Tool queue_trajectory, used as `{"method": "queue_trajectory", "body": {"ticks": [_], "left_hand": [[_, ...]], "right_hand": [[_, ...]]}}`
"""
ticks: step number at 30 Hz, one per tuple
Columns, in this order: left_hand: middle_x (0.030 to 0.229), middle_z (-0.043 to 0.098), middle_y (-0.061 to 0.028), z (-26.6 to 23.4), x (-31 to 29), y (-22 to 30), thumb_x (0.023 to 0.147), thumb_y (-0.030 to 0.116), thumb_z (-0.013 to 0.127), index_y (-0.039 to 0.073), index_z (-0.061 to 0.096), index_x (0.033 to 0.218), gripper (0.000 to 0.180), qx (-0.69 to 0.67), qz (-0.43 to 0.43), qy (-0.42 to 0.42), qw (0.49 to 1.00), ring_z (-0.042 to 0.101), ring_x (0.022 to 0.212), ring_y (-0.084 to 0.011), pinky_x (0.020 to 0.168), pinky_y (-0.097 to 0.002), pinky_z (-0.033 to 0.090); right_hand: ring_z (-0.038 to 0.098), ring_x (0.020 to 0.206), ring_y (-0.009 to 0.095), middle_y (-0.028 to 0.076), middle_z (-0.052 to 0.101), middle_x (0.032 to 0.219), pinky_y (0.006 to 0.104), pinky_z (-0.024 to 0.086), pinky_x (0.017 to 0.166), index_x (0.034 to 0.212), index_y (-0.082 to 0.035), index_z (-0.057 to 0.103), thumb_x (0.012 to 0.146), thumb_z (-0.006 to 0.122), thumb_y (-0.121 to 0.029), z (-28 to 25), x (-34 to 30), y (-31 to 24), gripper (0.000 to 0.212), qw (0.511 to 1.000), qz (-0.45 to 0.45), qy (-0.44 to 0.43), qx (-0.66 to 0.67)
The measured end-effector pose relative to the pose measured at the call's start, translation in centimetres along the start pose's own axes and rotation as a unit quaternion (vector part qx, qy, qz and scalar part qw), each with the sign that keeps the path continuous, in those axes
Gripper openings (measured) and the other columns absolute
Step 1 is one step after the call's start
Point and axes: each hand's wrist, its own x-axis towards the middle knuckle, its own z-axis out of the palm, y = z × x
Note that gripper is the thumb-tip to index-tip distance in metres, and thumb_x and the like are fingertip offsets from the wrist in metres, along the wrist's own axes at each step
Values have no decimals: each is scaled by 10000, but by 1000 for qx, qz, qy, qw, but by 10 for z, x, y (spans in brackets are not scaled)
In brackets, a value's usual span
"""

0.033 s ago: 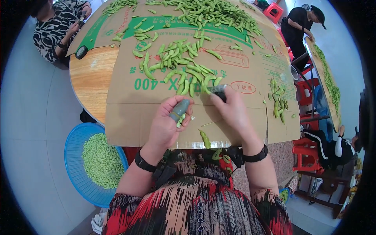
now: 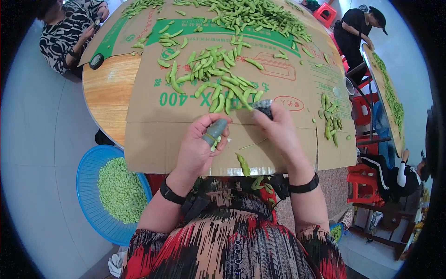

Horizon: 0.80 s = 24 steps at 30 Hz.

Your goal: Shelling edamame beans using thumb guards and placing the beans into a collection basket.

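Observation:
My left hand [image 2: 197, 142] is curled above the near edge of the cardboard, its thumb in a grey-green cover held by a band. Pale shelled beans [image 2: 214, 145] show between its curled fingers. My right hand [image 2: 278, 128], with a dark cover [image 2: 263, 108] on a digit, is closed at the end of a green soybean pod [image 2: 239, 95]. That pod slants up and left into a small group of pods [image 2: 209, 65]. One single pod [image 2: 243, 164] lies by the cardboard's near edge, below and between my hands.
Flattened cardboard [image 2: 153, 149] covers much of the wooden table [image 2: 109, 83]; a large pod heap [image 2: 251, 18] lies at the far side. A blue basket [image 2: 86, 200] of shelled beans stands at lower left. Co-workers [image 2: 357, 32] are at the far left and right, near red stools [image 2: 362, 183].
My right hand has shifted slightly right, and the pod at its fingers now shows more of its length. My left hand stays almost in place.

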Motion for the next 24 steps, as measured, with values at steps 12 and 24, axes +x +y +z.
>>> {"method": "queue_trajectory", "body": {"ticks": [12, 24], "left_hand": [[818, 582, -6, 7, 6, -14, 825, -3, 580, 30, 578, 1034, 211, -24, 24, 25, 999, 469, 599, -33, 468, -152, 297], [797, 577, 24, 11, 8, -20, 834, 31, 595, 29, 591, 974, 140, 65, 51, 46, 996, 454, 602, -17, 507, -157, 322]], "right_hand": [[348, 538, 17, -59, 455, 663, 169, 281, 475, 919, -53, 529, 955, 426, -170, -13, -40, -30, 160, 828, 202, -231, 470], [347, 522, 12, -72, 451, 656, 173, 301, 472, 855, -70, 533, 943, 409, -141, 0, -42, -26, 168, 945, 95, -153, 274]]}}
